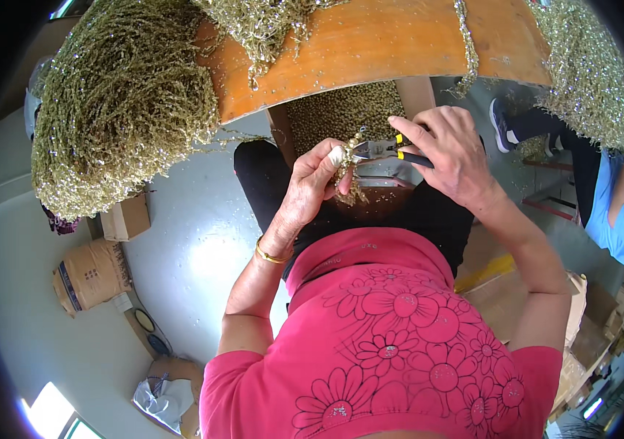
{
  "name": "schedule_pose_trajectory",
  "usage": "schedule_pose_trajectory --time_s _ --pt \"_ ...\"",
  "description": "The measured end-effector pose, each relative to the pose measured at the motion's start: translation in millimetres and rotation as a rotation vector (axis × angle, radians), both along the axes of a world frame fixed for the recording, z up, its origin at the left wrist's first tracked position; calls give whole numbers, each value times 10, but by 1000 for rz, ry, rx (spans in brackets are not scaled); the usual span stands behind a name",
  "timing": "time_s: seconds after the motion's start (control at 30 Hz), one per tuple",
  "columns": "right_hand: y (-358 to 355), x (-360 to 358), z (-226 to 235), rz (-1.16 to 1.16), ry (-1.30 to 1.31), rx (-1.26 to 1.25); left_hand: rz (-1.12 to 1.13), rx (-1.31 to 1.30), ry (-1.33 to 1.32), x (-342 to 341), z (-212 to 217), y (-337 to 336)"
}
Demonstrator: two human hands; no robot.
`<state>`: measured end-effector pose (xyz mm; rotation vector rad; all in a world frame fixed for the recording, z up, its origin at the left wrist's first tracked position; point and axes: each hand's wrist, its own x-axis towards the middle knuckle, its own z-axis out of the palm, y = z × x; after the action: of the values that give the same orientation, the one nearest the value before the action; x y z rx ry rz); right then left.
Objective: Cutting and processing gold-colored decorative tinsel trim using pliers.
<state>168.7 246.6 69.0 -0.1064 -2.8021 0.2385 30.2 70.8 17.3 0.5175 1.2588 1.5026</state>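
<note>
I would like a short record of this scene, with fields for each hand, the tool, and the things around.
left hand: pinches a short piece of gold glitter garland between thumb and fingers
right hand: grips pliers with yellow and black handles
tool tip: at the garland piece, beside the left fingertips
table: orange wooden top, above the hands
garland heaps: big gold masses hang over the table edges
floor: cardboard boxes at left
other person: blue sleeve at right edge
</note>
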Motion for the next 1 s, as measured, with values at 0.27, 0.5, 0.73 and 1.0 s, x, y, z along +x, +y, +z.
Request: schedule_pose_trajectory --time_s 0.27,0.5,0.73,1.0 --pt "36 -39 65 25 -31 146 -36 -107 95 0 111 -2" --pt "75 -66 58 95 -69 250 -99 -151 139 -41 167 -6" --pt "77 -113 164 91 -93 320 -78 -96 211 -39 95 -7" --pt "39 -125 169 89 -88 373 -137 -120 293 -70 105 -9"
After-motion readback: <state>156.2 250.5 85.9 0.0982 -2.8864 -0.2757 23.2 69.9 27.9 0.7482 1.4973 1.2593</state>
